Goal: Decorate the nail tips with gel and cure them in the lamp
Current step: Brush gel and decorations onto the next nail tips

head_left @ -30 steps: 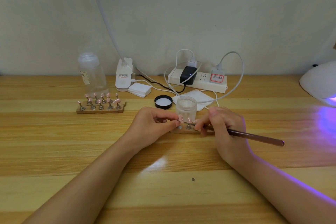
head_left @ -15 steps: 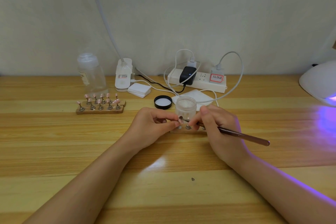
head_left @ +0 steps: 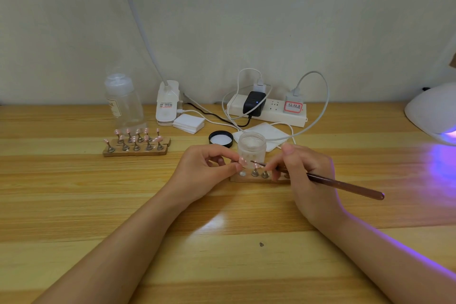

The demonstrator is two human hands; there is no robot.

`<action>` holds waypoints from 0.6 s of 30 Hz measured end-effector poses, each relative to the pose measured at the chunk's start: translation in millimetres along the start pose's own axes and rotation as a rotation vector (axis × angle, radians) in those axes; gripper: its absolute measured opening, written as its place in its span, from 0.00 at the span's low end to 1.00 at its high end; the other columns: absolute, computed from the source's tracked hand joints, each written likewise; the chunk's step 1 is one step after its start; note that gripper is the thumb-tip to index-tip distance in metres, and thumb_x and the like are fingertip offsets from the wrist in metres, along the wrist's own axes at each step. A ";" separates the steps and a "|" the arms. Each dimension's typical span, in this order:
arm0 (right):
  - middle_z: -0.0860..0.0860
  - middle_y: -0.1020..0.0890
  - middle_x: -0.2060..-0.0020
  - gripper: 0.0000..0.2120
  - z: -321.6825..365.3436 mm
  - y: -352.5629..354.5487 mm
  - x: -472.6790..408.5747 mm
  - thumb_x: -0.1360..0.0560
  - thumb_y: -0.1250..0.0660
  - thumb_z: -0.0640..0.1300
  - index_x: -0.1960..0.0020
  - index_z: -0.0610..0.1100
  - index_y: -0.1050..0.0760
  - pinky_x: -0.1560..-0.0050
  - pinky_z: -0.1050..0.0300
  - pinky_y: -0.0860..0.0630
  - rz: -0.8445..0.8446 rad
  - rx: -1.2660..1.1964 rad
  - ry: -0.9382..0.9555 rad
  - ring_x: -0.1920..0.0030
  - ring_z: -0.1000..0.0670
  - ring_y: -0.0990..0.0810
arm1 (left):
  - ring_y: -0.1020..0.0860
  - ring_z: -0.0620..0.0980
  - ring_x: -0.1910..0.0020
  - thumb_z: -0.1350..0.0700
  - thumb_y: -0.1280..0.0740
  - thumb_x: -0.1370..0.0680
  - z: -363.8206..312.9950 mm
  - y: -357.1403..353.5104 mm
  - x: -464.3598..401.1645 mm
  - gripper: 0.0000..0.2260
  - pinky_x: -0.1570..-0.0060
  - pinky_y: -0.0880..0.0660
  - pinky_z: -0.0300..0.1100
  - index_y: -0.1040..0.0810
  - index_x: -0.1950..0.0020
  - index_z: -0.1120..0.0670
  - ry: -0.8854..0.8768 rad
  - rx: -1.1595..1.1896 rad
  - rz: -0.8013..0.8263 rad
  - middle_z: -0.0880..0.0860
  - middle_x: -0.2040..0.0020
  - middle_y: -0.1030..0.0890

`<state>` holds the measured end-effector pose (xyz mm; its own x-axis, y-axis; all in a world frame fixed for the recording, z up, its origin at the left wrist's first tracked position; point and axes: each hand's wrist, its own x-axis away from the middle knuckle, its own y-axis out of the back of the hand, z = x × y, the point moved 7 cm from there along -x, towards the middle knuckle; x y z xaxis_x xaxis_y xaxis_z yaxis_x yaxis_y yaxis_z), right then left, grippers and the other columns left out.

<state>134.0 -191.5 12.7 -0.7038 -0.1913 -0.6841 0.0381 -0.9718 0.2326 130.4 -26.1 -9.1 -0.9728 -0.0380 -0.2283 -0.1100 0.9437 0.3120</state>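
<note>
We see a glossy pink nail tip pinched by the left hand above the wooden holder mid-table; the right hand grips a slim brown brush, bristles near the tip.

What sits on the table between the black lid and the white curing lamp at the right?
In the head view, the frosted jar, a white pad and looping cables.

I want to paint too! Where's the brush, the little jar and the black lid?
brush (head_left: 345, 184), head view, on its brown handle.
jar (head_left: 251, 147), head view, on its frosted wall.
black lid (head_left: 220, 139), head view, on its white inside.
</note>
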 end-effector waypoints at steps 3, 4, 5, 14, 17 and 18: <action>0.53 0.23 0.74 0.16 0.1 -1.5 -1.2 0.25 0.44 0.53 0.68 0.55 0.26 0.63 0.64 0.29 0.021 0.062 -0.012 0.69 0.55 0.24 | 0.26 0.43 0.68 0.56 0.27 0.32 -2.6 -0.5 0.9 0.02 0.64 0.29 0.37 0.17 0.60 0.51 0.000 0.016 0.006 0.51 0.64 0.19; 0.53 0.23 0.74 0.15 0.4 -2.4 -1.4 0.25 0.44 0.54 0.68 0.56 0.26 0.62 0.61 0.28 0.028 0.088 -0.016 0.68 0.54 0.24 | 0.26 0.42 0.68 0.55 0.27 0.31 -3.1 -0.8 1.3 0.02 0.64 0.29 0.36 0.17 0.60 0.52 -0.002 0.016 0.008 0.48 0.64 0.19; 0.53 0.22 0.74 0.14 1.1 -3.4 -1.5 0.26 0.43 0.54 0.68 0.56 0.26 0.61 0.58 0.28 0.032 0.109 -0.017 0.68 0.53 0.24 | 0.25 0.41 0.68 0.55 0.27 0.31 -3.4 -1.0 1.5 0.03 0.64 0.29 0.35 0.17 0.59 0.52 -0.004 0.012 0.011 0.46 0.65 0.19; 0.53 0.21 0.73 0.18 4.7 -8.5 -0.4 0.25 0.42 0.52 0.66 0.46 0.19 0.62 0.55 0.29 0.048 0.221 0.068 0.69 0.52 0.25 | 0.26 0.38 0.70 0.59 0.27 0.31 -0.7 -0.3 1.7 0.02 0.67 0.29 0.30 0.17 0.60 0.53 -0.007 -0.002 0.012 0.42 0.68 0.20; 0.58 0.22 0.73 0.18 9.4 -12.6 0.7 0.24 0.42 0.49 0.66 0.46 0.20 0.62 0.57 0.29 0.083 0.240 0.134 0.70 0.53 0.25 | 0.26 0.37 0.70 0.61 0.27 0.31 -0.4 -0.6 -0.1 0.05 0.67 0.29 0.30 0.18 0.61 0.51 -0.003 0.004 0.007 0.41 0.69 0.20; 0.62 0.24 0.72 0.17 11.3 -13.9 0.9 0.24 0.43 0.49 0.66 0.48 0.20 0.62 0.60 0.30 0.093 0.243 0.154 0.70 0.55 0.26 | 0.27 0.37 0.70 0.61 0.27 0.31 -0.8 -1.0 -0.3 0.05 0.67 0.30 0.30 0.18 0.61 0.51 -0.002 0.009 0.007 0.42 0.69 0.20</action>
<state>124.9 -176.6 16.7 -0.5886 -0.3150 -0.7445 -0.0860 -0.8914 0.4451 130.6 -27.4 -8.7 -0.9733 -0.0303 -0.2277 -0.1009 0.9470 0.3050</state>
